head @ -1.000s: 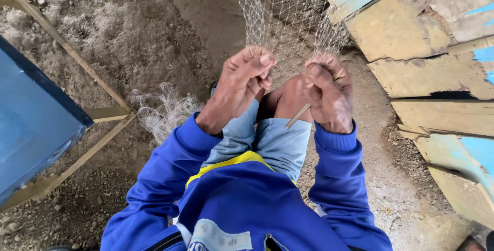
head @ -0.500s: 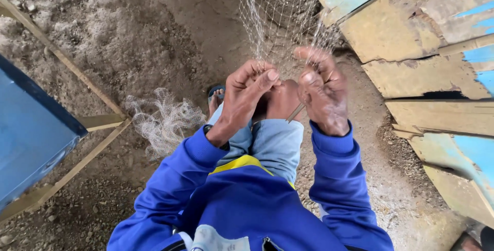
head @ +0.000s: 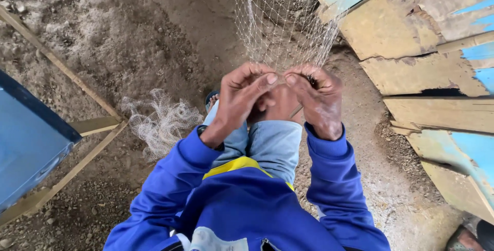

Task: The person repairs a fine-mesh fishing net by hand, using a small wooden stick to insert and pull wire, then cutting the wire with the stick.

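Seen from above, over bent knees in pale blue trousers [head: 272, 143]. Left hand [head: 242, 96] and right hand [head: 316, 99] raised close together, thumb tips nearly meeting at the lower edge of a fine pale fishing net [head: 280, 24]. Fingers [head: 247, 73] of the left curled narrow, pinching the mesh between thumb and forefinger. Fingers [head: 314, 71] of the right likewise bent and closed on the same edge of mesh, just beside the left. Net stretched taut, running up and away from both hands toward the top of the view, over bare sandy ground [head: 128, 35]. Loose heap of net [head: 162, 122] lying on the ground near the left sleeve. Blue box [head: 25, 143] in a wooden frame at far left; weathered painted planks [head: 427, 55] at right.
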